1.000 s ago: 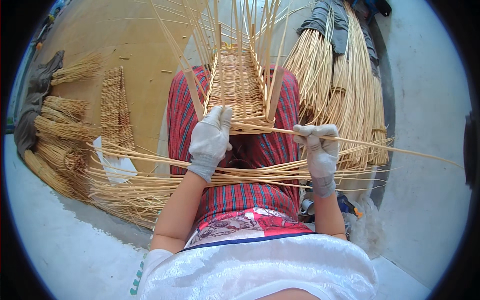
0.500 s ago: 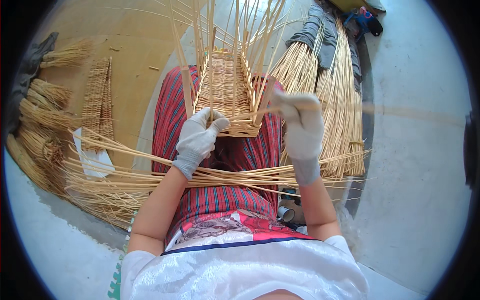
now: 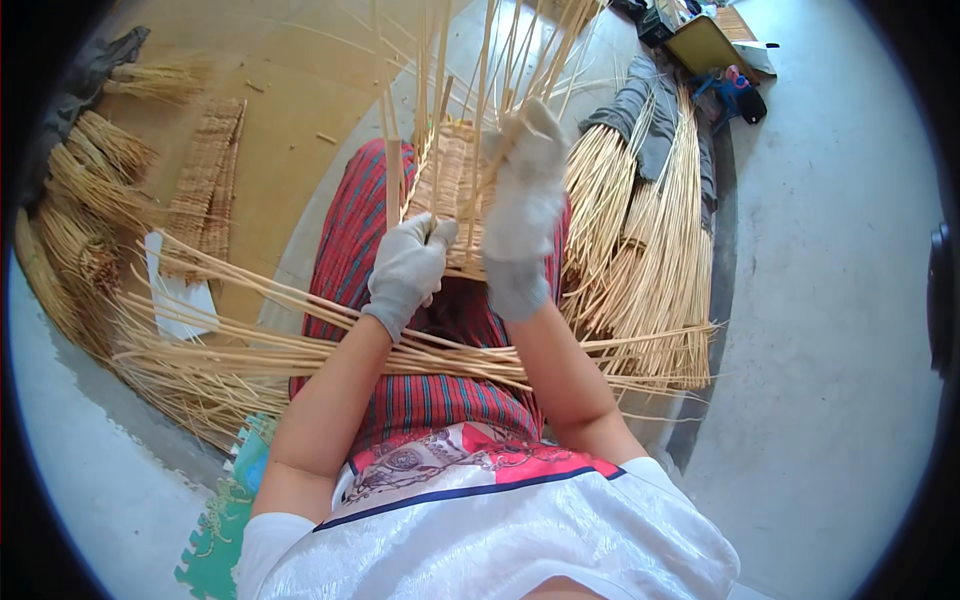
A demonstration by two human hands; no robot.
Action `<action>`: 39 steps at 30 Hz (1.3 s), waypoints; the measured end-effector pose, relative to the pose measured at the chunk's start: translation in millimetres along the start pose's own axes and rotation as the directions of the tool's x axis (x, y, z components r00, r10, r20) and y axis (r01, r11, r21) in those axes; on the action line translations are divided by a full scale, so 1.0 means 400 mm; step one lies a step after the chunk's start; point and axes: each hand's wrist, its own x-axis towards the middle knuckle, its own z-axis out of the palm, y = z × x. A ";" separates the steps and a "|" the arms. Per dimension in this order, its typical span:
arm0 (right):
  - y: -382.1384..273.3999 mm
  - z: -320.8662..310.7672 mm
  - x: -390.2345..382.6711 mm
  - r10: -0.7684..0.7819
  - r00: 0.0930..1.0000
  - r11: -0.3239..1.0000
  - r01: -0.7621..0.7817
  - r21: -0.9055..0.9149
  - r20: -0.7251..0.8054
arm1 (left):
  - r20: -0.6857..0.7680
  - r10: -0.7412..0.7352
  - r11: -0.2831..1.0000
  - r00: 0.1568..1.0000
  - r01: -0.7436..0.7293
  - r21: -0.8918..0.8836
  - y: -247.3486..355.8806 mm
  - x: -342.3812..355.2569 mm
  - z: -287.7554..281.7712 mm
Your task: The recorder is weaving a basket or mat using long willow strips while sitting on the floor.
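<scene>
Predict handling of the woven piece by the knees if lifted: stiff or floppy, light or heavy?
The woven piece is probably light, being made of thin strands. It is likely fairly stiff in its body, since the weave looks tight. The thin rods rising from it would probably whip and snag, being long and splayed.

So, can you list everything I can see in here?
Basket: one, tan, at the knees
Uprights: many, pale, above the basket
Loose rods: many, pale, across the lap
Rod bundles: several, straw, both sides
Woven panels: apparently two, brown, left
Sheet: one, white, by the panels
Cloths: two, grey, by the bundles
Mat: one, green, lower left
Clutter: unclear, mixed, top right
Trousers: one pair, red check, legs
Shirt: one, mostly white, bottom
Left hand: one, white-gloved, basket's near edge
Right hand: one, white-gloved, blurred, basket's right side
</scene>
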 end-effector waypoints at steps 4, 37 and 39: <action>0.006 -0.229 -0.161 -0.023 1.000 0.985 0.019 0.172 0.020 | 0.009 0.016 1.000 1.000 -0.016 -0.024 -0.012 -0.004 0.001; -0.101 -0.328 -0.274 0.474 0.832 0.351 0.121 -0.929 0.288 | 0.535 0.472 0.168 0.701 -0.667 0.726 -0.062 -0.073 -0.427; -0.117 -0.349 -0.262 0.402 0.833 0.513 0.137 -0.847 0.379 | 0.455 0.432 0.231 0.779 -0.583 0.779 -0.086 -0.066 -0.485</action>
